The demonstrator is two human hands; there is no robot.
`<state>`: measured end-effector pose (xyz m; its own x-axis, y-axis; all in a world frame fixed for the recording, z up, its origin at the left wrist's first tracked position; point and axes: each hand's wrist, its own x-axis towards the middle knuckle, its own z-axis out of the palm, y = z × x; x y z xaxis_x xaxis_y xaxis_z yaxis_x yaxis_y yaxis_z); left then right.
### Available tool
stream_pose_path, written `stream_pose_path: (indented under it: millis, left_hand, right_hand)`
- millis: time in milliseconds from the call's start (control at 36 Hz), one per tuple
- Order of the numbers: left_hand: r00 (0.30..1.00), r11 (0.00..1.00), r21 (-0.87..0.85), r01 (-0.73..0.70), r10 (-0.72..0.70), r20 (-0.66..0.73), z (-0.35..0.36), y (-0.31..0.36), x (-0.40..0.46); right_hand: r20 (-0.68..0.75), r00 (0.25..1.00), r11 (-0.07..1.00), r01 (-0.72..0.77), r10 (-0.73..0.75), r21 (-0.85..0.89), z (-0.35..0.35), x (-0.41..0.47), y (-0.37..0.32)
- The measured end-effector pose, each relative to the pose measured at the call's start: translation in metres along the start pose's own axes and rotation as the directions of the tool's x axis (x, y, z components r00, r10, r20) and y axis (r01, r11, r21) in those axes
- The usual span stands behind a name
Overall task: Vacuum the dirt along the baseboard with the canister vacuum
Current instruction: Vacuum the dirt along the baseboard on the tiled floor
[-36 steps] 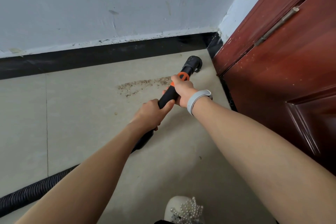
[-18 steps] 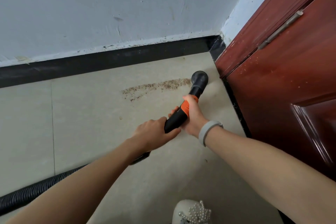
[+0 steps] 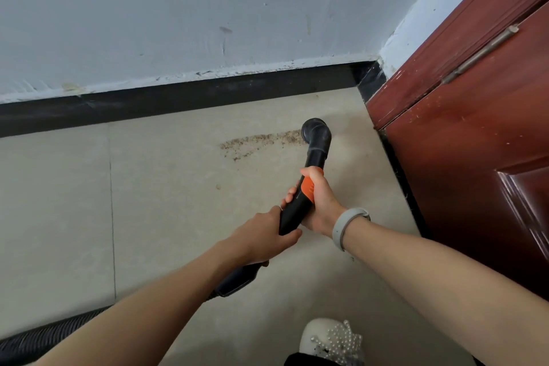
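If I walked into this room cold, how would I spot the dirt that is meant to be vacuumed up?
Find the corner where the black baseboard meets the red door. On the beige floor tile just in front of that corner lies the dirt, a thin brown speckled streak parallel to the baseboard. Its right end reaches the black vacuum nozzle; nothing else on the pale floor is grainy.

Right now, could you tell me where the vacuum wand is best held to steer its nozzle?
Grip the straight black wand at its orange collar, from the right, as the right hand does; the left hand steadies the hose end.
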<state>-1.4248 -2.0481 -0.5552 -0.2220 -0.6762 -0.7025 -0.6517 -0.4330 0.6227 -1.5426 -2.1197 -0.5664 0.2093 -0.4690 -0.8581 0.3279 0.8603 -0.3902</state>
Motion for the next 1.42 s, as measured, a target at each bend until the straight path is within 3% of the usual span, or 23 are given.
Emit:
stream_pose_path:
  millis: [556, 972, 1250, 1417]
  left_hand:
    - [0.988, 0.989, -0.127, 0.074, -0.09, -0.125, -0.001, -0.054, -0.047]
    - [0.954, 0.939, -0.329, 0.097, -0.182, -0.238, -0.004, -0.091, -0.081]
    - [0.898, 0.902, -0.421, 0.098, -0.263, -0.354, -0.02, -0.119, -0.108]
    - [0.771, 0.909, -0.329, 0.256, -0.397, -0.498, -0.032, -0.128, -0.11]
  right_hand:
    - [0.003, 0.993, 0.98, -0.118, 0.12, -0.162, 0.052, -0.001, 0.048]
    - [0.031, 0.977, 0.928, -0.191, 0.212, -0.32, 0.098, -0.001, 0.081]
    - [0.034, 0.962, 0.875, -0.232, 0.272, -0.424, 0.151, 0.0, 0.103]
    - [0.005, 0.973, 0.845, -0.197, 0.23, -0.497, 0.18, 0.003, 0.111]
